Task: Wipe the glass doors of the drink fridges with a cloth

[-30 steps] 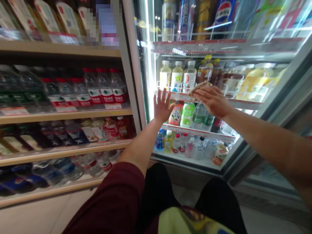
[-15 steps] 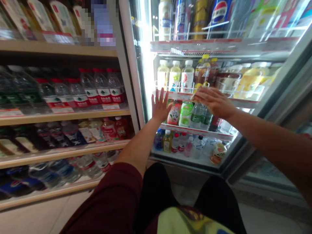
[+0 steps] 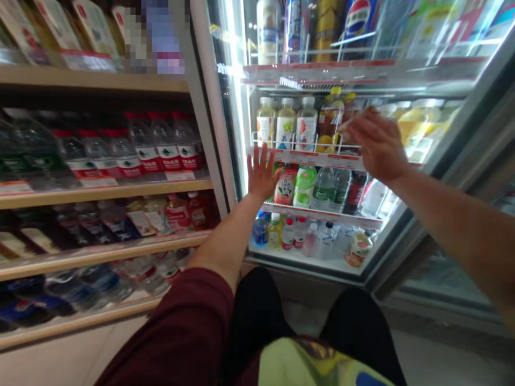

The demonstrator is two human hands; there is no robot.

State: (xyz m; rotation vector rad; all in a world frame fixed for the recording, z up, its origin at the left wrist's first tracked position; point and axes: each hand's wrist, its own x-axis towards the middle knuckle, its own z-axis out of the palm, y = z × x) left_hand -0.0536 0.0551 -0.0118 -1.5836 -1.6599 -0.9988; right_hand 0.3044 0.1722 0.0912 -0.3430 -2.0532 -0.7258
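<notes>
My left hand (image 3: 261, 176) lies with spread fingers against the glass door (image 3: 225, 225) of a lit drinks fridge, holding nothing. Behind it stand a red-labelled bottle (image 3: 286, 185) and a green-labelled bottle (image 3: 304, 186). Farther right and higher, my right hand (image 3: 380, 142) is bent over the same glass, its fingers together and smeared by motion. A pale edge of what looks like a cloth (image 3: 345, 126) shows at its fingertips; most of it is hidden under the hand. Bottles of yellow drink (image 3: 416, 126) stand beyond that hand, inside the fridge.
Open wooden shelves (image 3: 177, 187) to my left hold rows of bottled water (image 3: 151, 147) and other drinks. The metal door frame (image 3: 434, 161) slants along the fridge's right side. My knees (image 3: 263, 311) are close below the fridge, above a tiled floor (image 3: 96, 343).
My right hand has moved right and upward across the glass with the cloth. My left hand stays spread on the door. The view has shifted slightly.
</notes>
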